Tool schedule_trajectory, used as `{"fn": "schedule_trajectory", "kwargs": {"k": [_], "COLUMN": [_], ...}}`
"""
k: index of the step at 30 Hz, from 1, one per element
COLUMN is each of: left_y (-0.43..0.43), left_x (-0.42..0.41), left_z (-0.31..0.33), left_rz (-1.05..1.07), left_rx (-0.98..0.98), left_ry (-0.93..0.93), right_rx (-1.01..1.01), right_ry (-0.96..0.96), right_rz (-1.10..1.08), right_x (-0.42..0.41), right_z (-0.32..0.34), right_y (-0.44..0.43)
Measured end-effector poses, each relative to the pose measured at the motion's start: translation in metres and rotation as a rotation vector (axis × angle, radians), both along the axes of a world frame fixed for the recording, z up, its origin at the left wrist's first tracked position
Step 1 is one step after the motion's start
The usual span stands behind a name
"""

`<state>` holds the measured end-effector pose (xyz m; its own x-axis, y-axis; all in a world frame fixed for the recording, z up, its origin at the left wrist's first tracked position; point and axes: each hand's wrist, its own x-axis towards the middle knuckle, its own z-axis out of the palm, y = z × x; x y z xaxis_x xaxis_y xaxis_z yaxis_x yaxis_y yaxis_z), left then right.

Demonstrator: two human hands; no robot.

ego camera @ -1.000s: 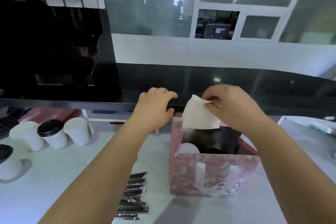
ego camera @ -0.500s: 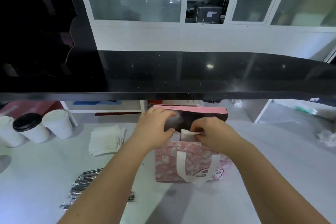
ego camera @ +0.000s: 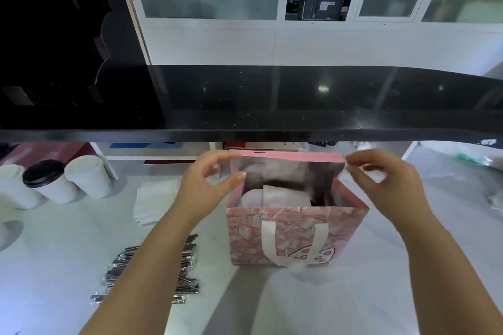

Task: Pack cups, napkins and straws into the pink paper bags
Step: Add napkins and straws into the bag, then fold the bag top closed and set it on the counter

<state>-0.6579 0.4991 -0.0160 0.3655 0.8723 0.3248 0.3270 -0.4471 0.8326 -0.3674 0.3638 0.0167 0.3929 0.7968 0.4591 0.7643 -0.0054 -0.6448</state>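
the pink paper bag [ego camera: 296, 236] stands upright and open-mouthed on the white surface [ego camera: 326, 304], with a white-lidded cup [ego camera: 250, 197] and a napkin [ego camera: 285, 196] inside; the left hand [ego camera: 206, 187] brackets its left rear corner, forefinger at the rim and thumb at the side edge, though i cannot tell whether the fingers [ego camera: 220, 158] pinch the paper; the right hand [ego camera: 389, 185] hovers at the right rear corner, slack, holding nothing. a straw looks to be what's missing; the wrapped straws [ego camera: 117, 275] lie roughly crosswise to the bag's left, partly under the left forearm, so the left hand is nearer.
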Motion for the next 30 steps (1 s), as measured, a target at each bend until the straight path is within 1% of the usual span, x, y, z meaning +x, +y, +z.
{"fn": "schedule_trajectory", "kwargs": {"k": [1, 3, 5, 7, 9, 11, 14, 16, 18, 20, 22, 24, 27, 30], "left_y": [-0.002, -0.008, -0.014, -0.02, -0.025, -0.029, -0.032, -0.031, -0.029, -0.027, -0.027, -0.025, -0.023, -0.017], "left_x": [-0.003, -0.006, -0.006, -0.004, 0.001, 0.007, 0.014, 0.015, 0.012, 0.008, 0.008, 0.013, 0.023, 0.021], "left_z": [-0.005, -0.018, -0.029, -0.036, -0.039, -0.043, -0.047, -0.05, -0.053, -0.056, -0.06, -0.061, -0.064, -0.064], "left_rz": [-0.008, -0.063, -0.133, -0.201, -0.219, -0.151, -0.02, -0.008, -0.044, -0.117, -0.148, -0.067, 0.065, 0.097], "left_rx": [-0.065, -0.195, -0.283, -0.331, -0.331, -0.315, -0.359, -0.395, -0.442, -0.48, -0.509, -0.518, -0.465, -0.375], "left_ry": [-0.045, -0.123, -0.159, -0.19, -0.232, -0.3, -0.39, -0.395, -0.419, -0.455, -0.483, -0.478, -0.45, -0.417], "right_rx": [0.056, 0.136, 0.116, 0.049, 0.009, 0.027, 0.106, 0.13, 0.127, 0.101, 0.06, 0.05, 0.086, 0.098], "right_ry": [0.086, 0.329, 0.567, 0.694, 0.768, 0.816, 0.858, 0.852, 0.826, 0.829, 0.842, 0.85, 0.868, 0.825], "right_rz": [-0.028, -0.017, 0.098, 0.231, 0.319, 0.323, 0.211, 0.115, 0.06, 0.093, 0.177, 0.195, 0.127, 0.126], "right_x": [0.007, 0.017, 0.021, 0.019, 0.008, -0.005, -0.022, -0.026, -0.025, -0.02, -0.015, -0.012, -0.011, -0.005], "right_z": [-0.008, -0.028, -0.052, -0.071, -0.081, -0.085, -0.087, -0.09, -0.092, -0.093, -0.091, -0.092, -0.094, -0.095], "right_y": [-0.007, -0.017, -0.025, -0.029, -0.029, -0.026, -0.017, -0.011, -0.008, -0.007, -0.007, -0.003, 0.007, 0.015]}}
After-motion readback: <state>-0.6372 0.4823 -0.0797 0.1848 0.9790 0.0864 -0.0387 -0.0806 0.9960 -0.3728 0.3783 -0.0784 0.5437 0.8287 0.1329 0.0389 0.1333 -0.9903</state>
